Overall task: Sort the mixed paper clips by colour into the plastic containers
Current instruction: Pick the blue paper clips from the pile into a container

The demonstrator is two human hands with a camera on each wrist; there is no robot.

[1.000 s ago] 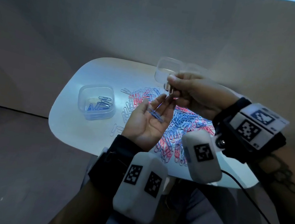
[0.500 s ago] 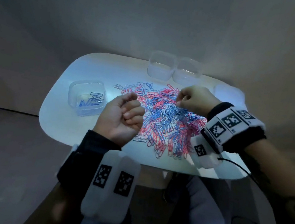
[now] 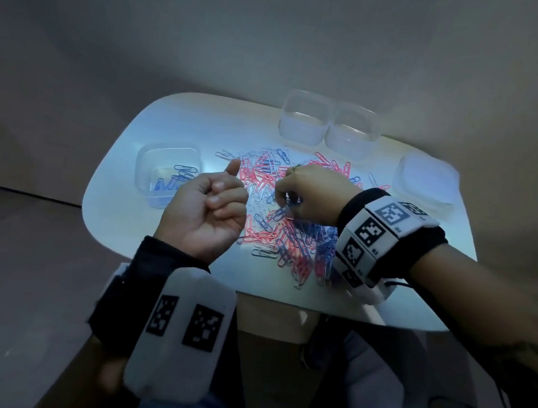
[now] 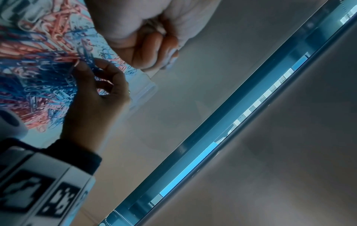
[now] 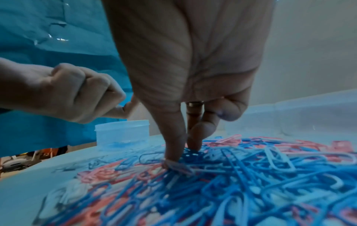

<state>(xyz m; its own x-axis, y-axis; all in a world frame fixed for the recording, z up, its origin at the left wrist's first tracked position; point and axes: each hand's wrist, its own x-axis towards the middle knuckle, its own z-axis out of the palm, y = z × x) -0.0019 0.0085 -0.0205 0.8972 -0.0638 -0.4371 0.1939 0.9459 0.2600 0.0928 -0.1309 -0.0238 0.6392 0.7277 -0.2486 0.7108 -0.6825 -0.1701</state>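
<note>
Head view: right hand (image 3: 310, 192) pinches blue clip (image 3: 282, 212) at fingertips.

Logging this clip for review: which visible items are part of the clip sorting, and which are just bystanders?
Job:
- mixed paper clip pile
- container with blue clips
- two empty containers
- right hand, pinching a blue clip
- left hand, curled

Bystanders:
- white table
- lidded container

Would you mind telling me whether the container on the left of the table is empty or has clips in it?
Not empty: the container is uncovered and a few blue paper clips lie on its bottom, far from full.
</note>
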